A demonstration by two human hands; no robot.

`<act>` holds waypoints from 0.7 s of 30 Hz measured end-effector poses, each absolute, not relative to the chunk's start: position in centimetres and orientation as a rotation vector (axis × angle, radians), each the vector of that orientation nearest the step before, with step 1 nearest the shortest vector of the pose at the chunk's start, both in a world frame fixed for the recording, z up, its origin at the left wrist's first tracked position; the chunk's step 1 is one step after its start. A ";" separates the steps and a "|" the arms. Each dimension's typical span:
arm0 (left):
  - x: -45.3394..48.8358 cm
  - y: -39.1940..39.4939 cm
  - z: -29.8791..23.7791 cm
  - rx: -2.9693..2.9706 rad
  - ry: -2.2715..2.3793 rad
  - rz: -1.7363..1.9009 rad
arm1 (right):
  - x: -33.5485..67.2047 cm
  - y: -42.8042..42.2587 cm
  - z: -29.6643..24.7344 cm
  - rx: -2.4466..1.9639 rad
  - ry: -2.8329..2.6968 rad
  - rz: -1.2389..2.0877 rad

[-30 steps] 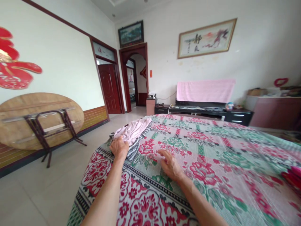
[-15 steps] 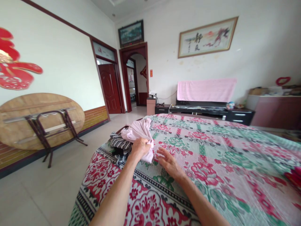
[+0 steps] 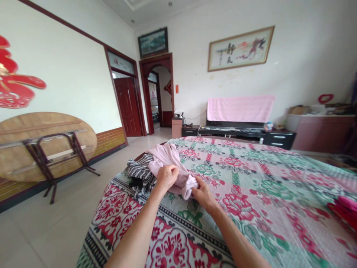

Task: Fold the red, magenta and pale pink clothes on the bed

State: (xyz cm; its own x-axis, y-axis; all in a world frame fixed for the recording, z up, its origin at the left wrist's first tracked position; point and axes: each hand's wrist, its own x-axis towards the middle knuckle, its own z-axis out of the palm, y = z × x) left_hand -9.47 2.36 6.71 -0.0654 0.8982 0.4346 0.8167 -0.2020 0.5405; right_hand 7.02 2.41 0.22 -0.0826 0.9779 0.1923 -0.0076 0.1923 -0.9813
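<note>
two bare hands grip a pink garment (image 3: 169, 158) on a bed spread with a floral sheet (image 3: 259, 186). the left hand (image 3: 166, 176) is closed in a loose fist over the middle of the garment, fingers curled into the fabric, with the cloth bunched under the knuckles and running off to the far left. the right hand (image 3: 203, 193), just right of the left and nearer, pinches the garment's near end between thumb and fingers. the rolled end of the fabric sits directly between the two hands, touching both.

the garment lies at the bed's near left corner. its far part is draped on the sheet and partly over a striped cloth (image 3: 141, 172), which is heaped just left of the left hand at the bed's edge. both forearms reach in from the near edge of the view, across the sheet's red and green flowers.

at the right edge of the bed a red and pink bundle (image 3: 344, 208) shows, too cut off to tell what it is. to the left, on the tiled floor, a folded round table (image 3: 41, 145) leans against the wall below a red paper cutting (image 3: 13, 85). farther back are a dark red door (image 3: 129, 108) and an arched doorway (image 3: 160, 96) with a framed picture (image 3: 153, 42) above it. on the far wall hangs a framed calligraphy (image 3: 240, 48), and beneath it a pink towel (image 3: 240, 108) covers something on a low black stand (image 3: 276, 137). a pink cabinet (image 3: 320, 132) stands at the far right.
</note>
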 end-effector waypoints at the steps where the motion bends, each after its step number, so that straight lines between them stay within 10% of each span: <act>1: -9.8 2.4 6.7 2.070 2.024 1.166 | 7.5 2.6 0.7 -1.041 -1.306 1.118; 12: -10.1 3.6 3.0 2.250 2.044 1.079 | 21.2 5.4 1.4 -1.488 -0.511 0.298; 17: -9.5 4.0 0.5 2.340 1.970 1.024 | 20.9 4.4 2.8 -1.439 -0.904 -0.218; 21: -9.1 4.0 -0.4 2.443 1.918 0.941 | 16.3 3.9 2.3 -1.389 -1.476 0.003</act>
State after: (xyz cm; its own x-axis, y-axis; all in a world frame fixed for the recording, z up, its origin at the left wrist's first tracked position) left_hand -9.12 4.02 -0.41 0.1356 0.8572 0.4968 0.9174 -0.2980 0.2639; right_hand 16.26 3.87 2.33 0.2364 0.7204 0.6520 0.7174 0.3232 -0.6172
